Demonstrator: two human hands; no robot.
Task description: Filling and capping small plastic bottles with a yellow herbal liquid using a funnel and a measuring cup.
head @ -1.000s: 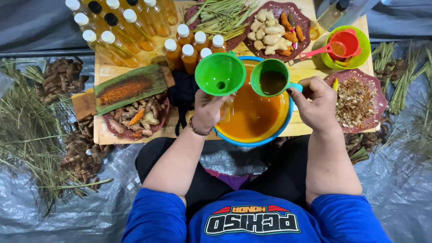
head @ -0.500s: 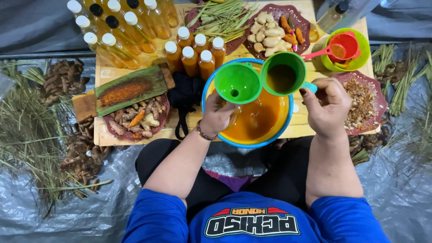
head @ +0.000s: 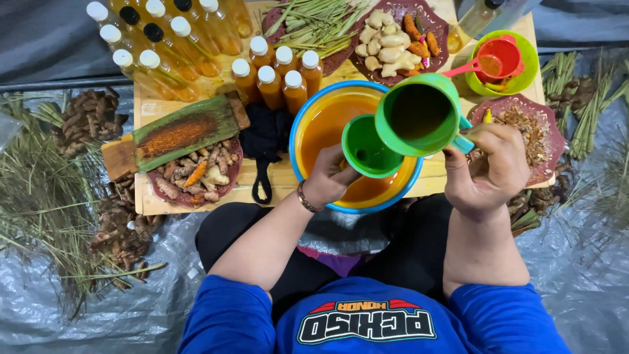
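Green cup (head: 419, 113) of dark liquid, green funnel (head: 369, 147), basin (head: 327, 118) of orange liquid

Brightness: bright, even, daylight-like; colours strongly saturated.
Light source: diffuse, from above; exact direction unclear.
Shadows: soft and short, under the green funnel (head: 368, 148) and green cup (head: 419, 115), faint beneath the forearms.
Glare: pale sheen on the crinkled grey plastic sheet (head: 583, 275); small highlights on the bottle caps (head: 259, 46).
Focus: sharp across the centre; no motion blur.
Edges: mild wide-angle stretch, corners slightly softer.
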